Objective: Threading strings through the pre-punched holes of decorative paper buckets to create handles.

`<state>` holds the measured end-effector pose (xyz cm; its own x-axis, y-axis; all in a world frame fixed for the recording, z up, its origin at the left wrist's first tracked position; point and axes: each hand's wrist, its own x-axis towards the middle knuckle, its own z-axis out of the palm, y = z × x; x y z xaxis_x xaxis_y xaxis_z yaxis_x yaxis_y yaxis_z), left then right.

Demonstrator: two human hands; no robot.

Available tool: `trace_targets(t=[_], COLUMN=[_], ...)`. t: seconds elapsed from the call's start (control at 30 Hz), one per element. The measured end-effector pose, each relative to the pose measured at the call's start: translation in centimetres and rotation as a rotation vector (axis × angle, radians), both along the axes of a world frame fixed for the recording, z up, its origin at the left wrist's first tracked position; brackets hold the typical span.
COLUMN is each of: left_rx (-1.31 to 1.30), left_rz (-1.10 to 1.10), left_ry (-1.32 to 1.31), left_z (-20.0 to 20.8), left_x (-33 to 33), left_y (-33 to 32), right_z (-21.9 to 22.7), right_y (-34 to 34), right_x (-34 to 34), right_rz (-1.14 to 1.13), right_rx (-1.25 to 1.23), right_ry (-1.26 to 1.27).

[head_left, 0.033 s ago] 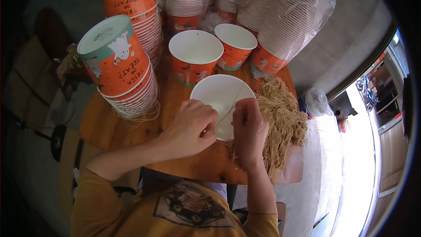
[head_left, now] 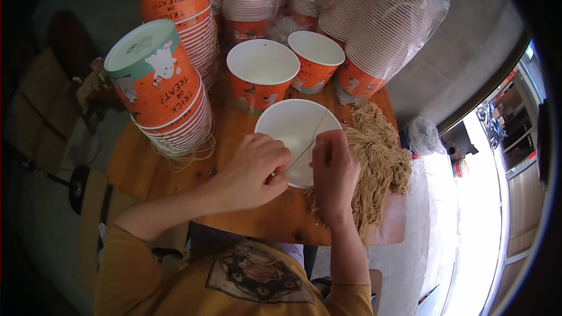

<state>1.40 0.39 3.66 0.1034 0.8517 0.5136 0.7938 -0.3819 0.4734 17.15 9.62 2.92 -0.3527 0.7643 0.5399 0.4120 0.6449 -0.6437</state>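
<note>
A paper bucket (head_left: 283, 122) with a white inside stands in front of me, its mouth facing up. Across that mouth a thin tan string (head_left: 303, 153) runs between my two hands. My left hand (head_left: 256, 167) is closed at the bucket's near left rim, with the string coming from its fingers. Over the right rim, my right hand (head_left: 335, 167) is closed in a pinch on the same string. The fingertips of both hands are partly hidden. Beside my right hand lies a heap of tan string (head_left: 377, 167).
Two orange paper buckets, a left one (head_left: 263, 65) and a right one (head_left: 317, 54), stand upright behind. An upside-down bucket stack (head_left: 167, 90) with string loops rises at left. Plastic-wrapped bucket stacks (head_left: 383, 29) line the back of the wooden table (head_left: 234, 222).
</note>
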Motion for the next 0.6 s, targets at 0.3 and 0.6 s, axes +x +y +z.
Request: trace_targets(t=[0.3, 0.6], left_rx=[0.273, 0.267], left_rz=[-0.239, -0.179], left_ry=[0.204, 0.023], left_z=[-2.1, 0.6], left_x=[-1.5, -3.9], left_y=[-0.3, -2.7], right_z=[0.4, 5.4], right_y=[-0.1, -1.1], right_x=[-0.5, 5.1], right_rz=[-0.016, 0.472], right_rx=[-0.056, -0.114], right_ry=[-0.005, -0.246])
